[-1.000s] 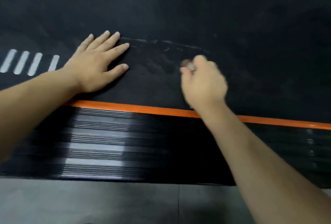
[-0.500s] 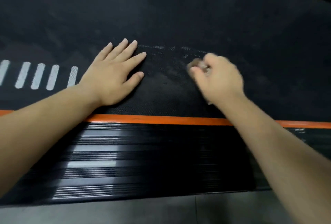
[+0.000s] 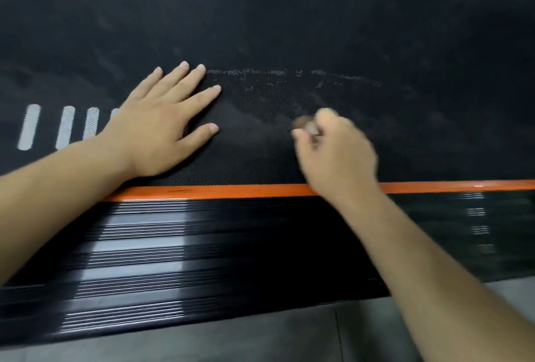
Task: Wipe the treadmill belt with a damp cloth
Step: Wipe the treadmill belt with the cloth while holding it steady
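Head view: treadmill belt (image 3: 289,14) rubbed at centre frame, left hand (image 3: 162,129) braced.
The left hand was spread flat; the right hand (image 3: 335,156) was curled, pinching a small blurred wad, presumably the cloth (image 3: 307,127), below a whitish smear (image 3: 289,76). So small a wad could be dropped, or residue merely spread; the belt might be dragged under the braced palm.

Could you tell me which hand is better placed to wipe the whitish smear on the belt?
The right hand: its fingers pinch a small blurred wad, probably the cloth, at the near edge of the whitish smear on the belt. The left hand lies flat on the belt, holding nothing.
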